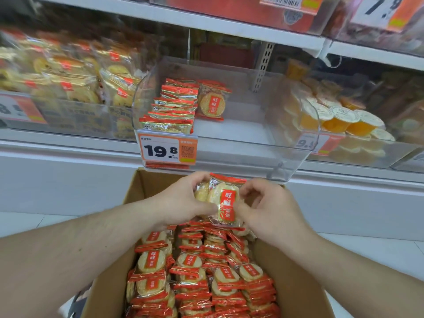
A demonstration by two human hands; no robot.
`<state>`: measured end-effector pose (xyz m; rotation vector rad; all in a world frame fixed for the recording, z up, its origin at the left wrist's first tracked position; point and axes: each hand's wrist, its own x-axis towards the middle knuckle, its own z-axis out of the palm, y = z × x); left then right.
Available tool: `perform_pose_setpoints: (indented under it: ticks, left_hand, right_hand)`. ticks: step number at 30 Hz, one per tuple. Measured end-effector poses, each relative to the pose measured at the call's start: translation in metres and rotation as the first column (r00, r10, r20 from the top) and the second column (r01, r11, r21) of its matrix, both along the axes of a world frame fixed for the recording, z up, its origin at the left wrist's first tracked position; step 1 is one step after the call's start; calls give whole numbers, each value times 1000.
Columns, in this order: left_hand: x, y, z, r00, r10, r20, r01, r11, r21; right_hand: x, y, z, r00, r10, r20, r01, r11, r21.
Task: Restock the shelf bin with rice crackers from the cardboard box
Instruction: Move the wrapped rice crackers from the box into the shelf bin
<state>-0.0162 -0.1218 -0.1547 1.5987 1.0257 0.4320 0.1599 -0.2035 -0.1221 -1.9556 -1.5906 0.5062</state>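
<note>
A brown cardboard box (296, 285) below me is packed with several red-and-clear rice cracker packets (195, 271). Above its far end I hold up a small bunch of cracker packets (223, 200). My left hand (181, 200) grips the bunch from the left and my right hand (268, 207) pinches it from the right. Straight ahead, the clear plastic shelf bin (286, 143) holds a row of packets (174, 106) along its left side. The bin's right half is bare white.
A price tag reading 19.8 (168, 150) hangs on the bin's front. Left of it is a bin of yellow-wrapped crackers (68, 79). An orange jelly cup bin (339, 120) stands to the right. An upper shelf edge (206, 21) overhangs.
</note>
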Motion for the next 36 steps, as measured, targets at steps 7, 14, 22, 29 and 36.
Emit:
perform_pose_setpoints:
  ticks: [7,14,22,29,36]
  left_hand:
    - [-3,-9,26,969,-161,189,157,987,35]
    - [-6,0,48,955,-208,211,215,976,-12]
    - [-13,1,77,964,-158,215,113,972,206]
    - [-18,12,95,927,247,282,-368,747,554]
    - [-43,56,93,708,695,129,-497,360,790]
  right_hand:
    - [20,12,22,881,-84,-466,-68,952,-299]
    - [11,9,23,787,72,-613,-129,990,-49]
    - [-4,11,49,674,84,-734,-232,967,-102]
    - [5,50,104,693,4,-721,-162,975,-150]
    - [36,162,113,875,-90,-475,17,988,-156]
